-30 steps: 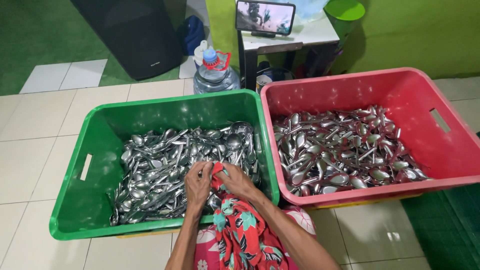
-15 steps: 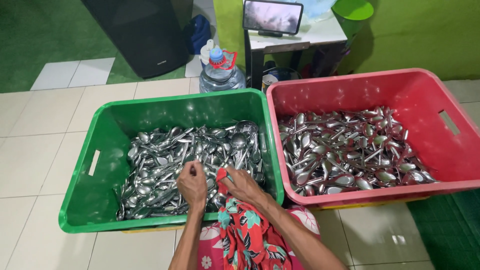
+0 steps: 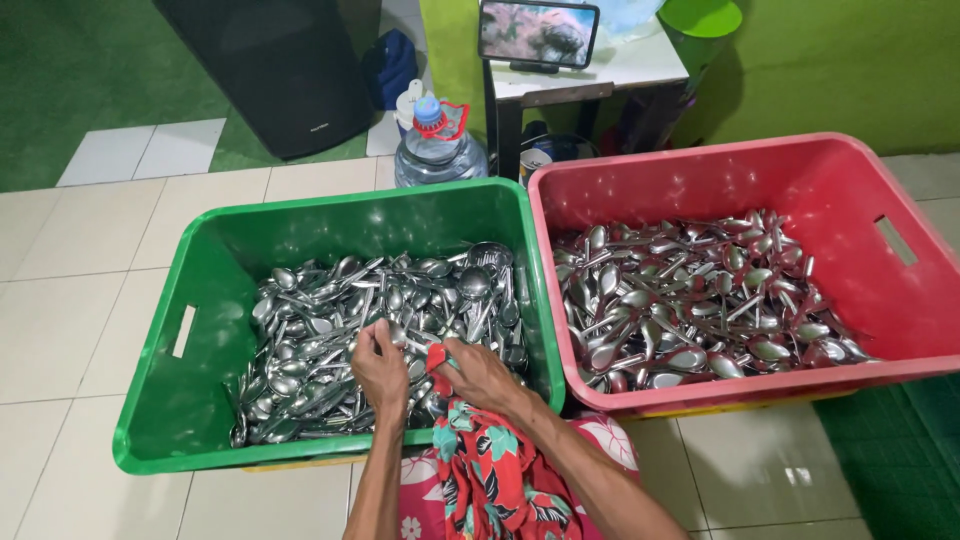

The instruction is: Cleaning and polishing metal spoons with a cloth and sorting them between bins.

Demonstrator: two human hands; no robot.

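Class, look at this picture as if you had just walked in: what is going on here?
A person sits over a green crate full of metal spoons. The left hand pinches a spoon above the pile, while the right hand grips a red flowered cloth up against it. Beside it on the tiled floor, a red crate holds another heap of spoons. Behind stand a water jug and a phone propped on a small table.

Head camera, looking steeply down, close above crates.

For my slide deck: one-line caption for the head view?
Both hands, left hand and right hand with a red floral cloth, over spoons in a green crate.
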